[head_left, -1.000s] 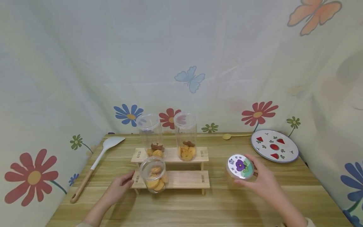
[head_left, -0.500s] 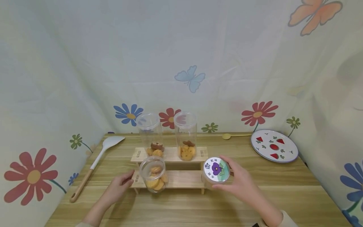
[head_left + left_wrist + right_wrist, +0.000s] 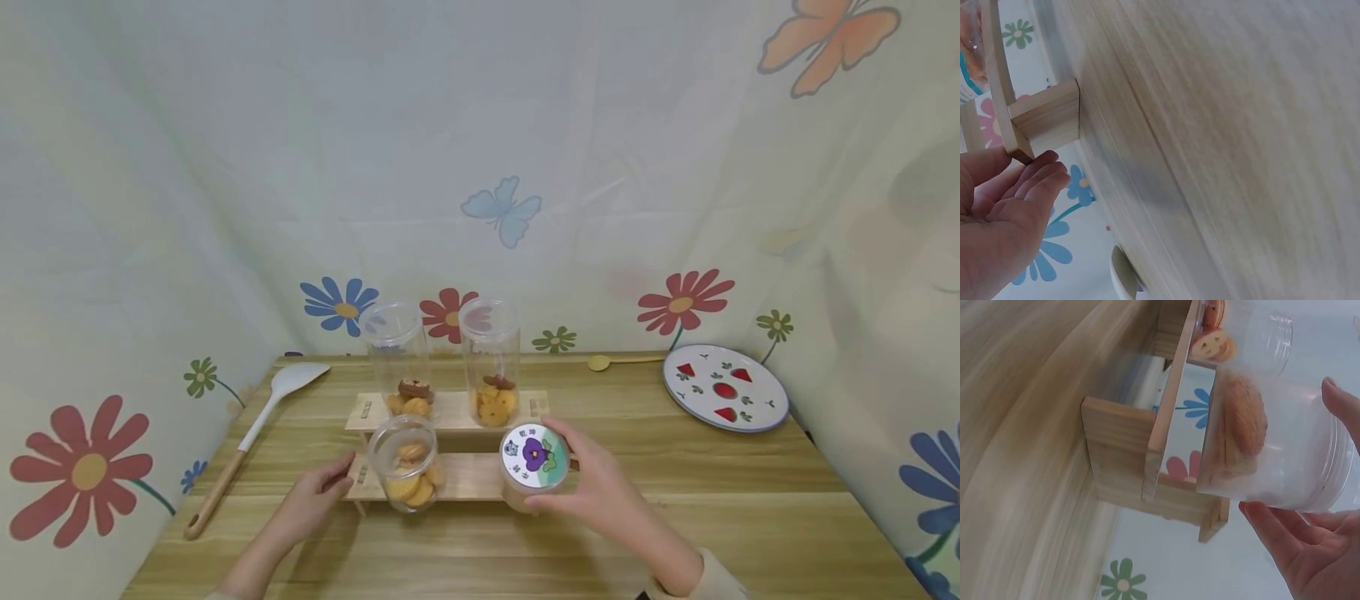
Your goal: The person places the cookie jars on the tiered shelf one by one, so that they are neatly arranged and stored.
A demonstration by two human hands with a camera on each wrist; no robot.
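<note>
My right hand (image 3: 588, 483) holds a clear plastic cookie jar (image 3: 1279, 440) around its side near the top. Its lid (image 3: 534, 454) shows a purple flower, and cookies lie inside at the bottom. In the right wrist view the jar's base is a little apart from the lower step's board (image 3: 1166, 419). At the left end of the two-step wooden stand (image 3: 472, 477), my left hand (image 3: 311, 500) pinches the lower board between thumb and fingers. Another short cookie jar (image 3: 408, 467) stands on the left part of that step.
Two tall clear jars (image 3: 395, 358) with cookies stand on the upper step. A white spatula (image 3: 258, 417) with a wooden handle lies at the left. At the back right are a patterned plate (image 3: 701, 396) and a small gold spoon (image 3: 600, 362). A flowered cloth backs the table.
My right hand has carried the flower-lidded jar leftward, from over the table at the right to the right end of the lower step. The left hand has stayed at the stand.
</note>
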